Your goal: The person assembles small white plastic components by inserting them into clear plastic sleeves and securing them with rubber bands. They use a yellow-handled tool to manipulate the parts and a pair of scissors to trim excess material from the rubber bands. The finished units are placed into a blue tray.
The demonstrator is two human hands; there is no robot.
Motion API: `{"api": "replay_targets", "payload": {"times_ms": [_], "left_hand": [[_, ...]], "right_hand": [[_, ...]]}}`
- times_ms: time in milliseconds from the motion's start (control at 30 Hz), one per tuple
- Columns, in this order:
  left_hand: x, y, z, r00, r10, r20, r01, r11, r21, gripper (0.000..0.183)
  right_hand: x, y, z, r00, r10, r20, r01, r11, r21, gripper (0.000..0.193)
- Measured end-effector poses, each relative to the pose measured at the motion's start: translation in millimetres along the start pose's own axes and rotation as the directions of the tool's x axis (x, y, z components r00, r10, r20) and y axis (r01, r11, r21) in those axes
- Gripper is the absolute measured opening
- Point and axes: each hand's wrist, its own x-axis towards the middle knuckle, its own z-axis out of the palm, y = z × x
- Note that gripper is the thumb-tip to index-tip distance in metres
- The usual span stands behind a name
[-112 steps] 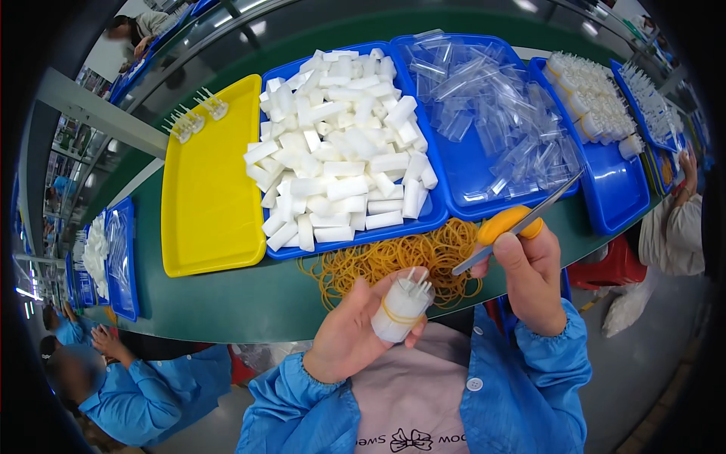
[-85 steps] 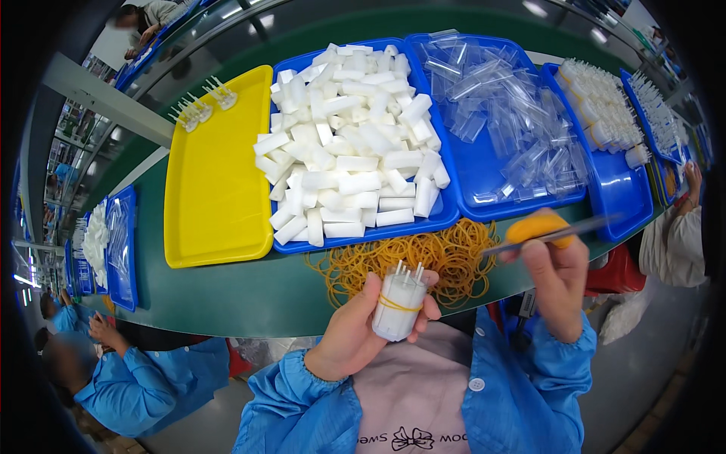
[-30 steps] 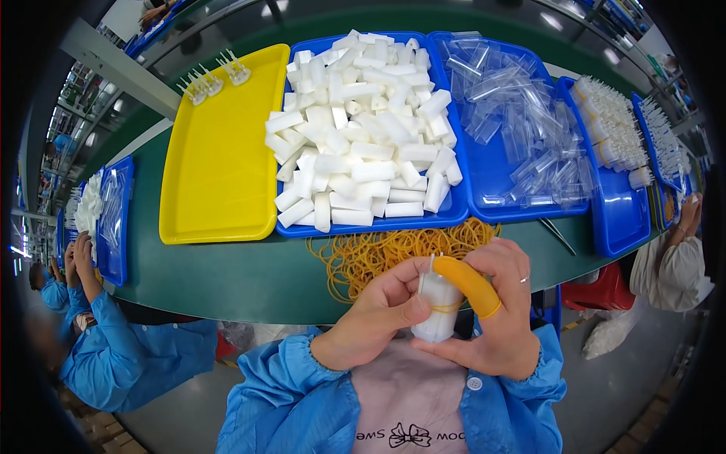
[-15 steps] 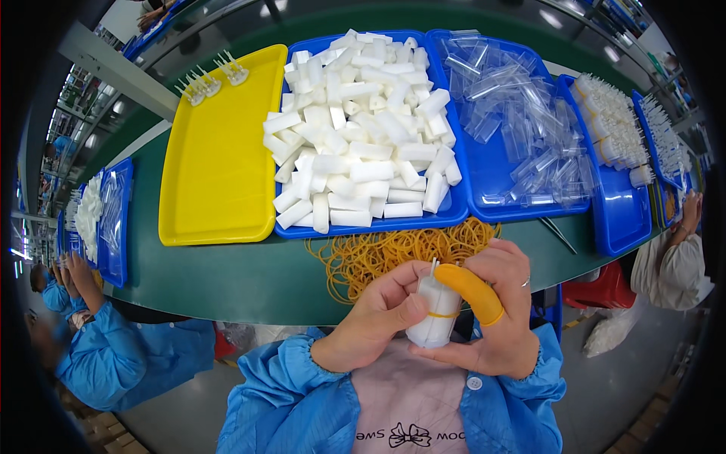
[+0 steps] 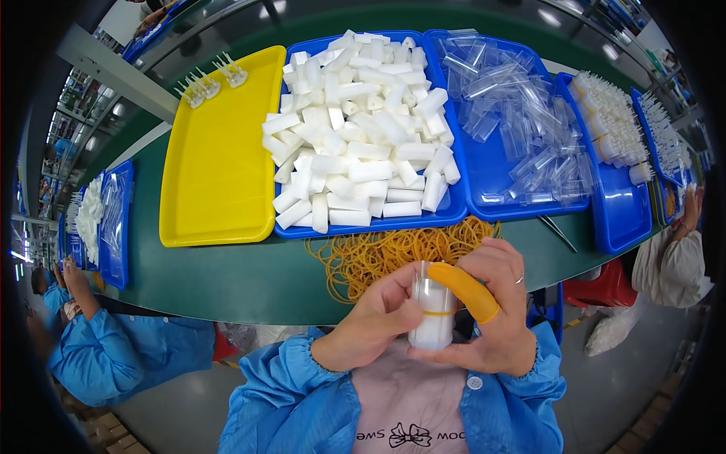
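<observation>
Between my two hands stands a small upright bundle [image 5: 433, 334], a white foam piece with clear plastic around it and a yellow rubber band [image 5: 439, 313] round its middle. My left hand [image 5: 376, 319] closes on its left side with thumb and fingers. My right hand [image 5: 505, 303] grips it from the right, its thumb under the bottom end and its index finger, in an orange finger cot [image 5: 470, 293], over the top right. Just beyond my hands lies a heap of yellow rubber bands [image 5: 378, 253] on the green table [image 5: 204, 276].
A yellow tray [image 5: 215, 166] holds a few white spiked pieces [image 5: 200, 87]. Beside it are blue trays of white foam pieces [image 5: 370, 170], clear plastic sleeves [image 5: 544, 151] and white bristly parts [image 5: 609, 121]. Tweezers [image 5: 558, 233] lie at the table's right. Co-workers sit on both sides.
The bundle has turned in my fingers: the thin white prongs at its top no longer show, and the clear plastic now faces up front. My hands have barely shifted.
</observation>
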Motion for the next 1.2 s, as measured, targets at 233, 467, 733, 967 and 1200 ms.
{"api": "replay_targets", "payload": {"times_ms": [233, 467, 733, 967, 1200], "left_hand": [[-1, 6, -1, 1.0, -0.024, 0.01, 0.023, 0.997, 0.073, 0.064], [0, 1, -6, 0.995, -0.048, 0.089, 0.061, 0.986, -0.157, 0.067], [-1, 3, 1, 0.998, -0.013, -0.064, 0.019, 0.995, 0.101, 0.073], [-2, 10, 5, 0.981, -0.193, 0.005, 0.193, 0.979, -0.062, 0.075], [-2, -3, -2, 0.994, 0.028, -0.105, -0.02, 0.997, 0.081, 0.069]], "right_hand": [[4, 0, -5, 0.999, 0.004, 0.041, -0.005, 0.999, 0.031, 0.07], [0, 5, -4, 0.999, -0.031, -0.006, 0.032, 0.996, 0.078, 0.072], [3, 3, -7, 1.0, -0.004, -0.028, 0.005, 1.0, 0.022, 0.069], [-1, 3, -5, 0.999, 0.0, -0.033, 0.002, 0.998, 0.059, 0.068], [2, 1, -3, 1.0, -0.011, 0.006, 0.011, 1.0, -0.018, 0.065]]}}
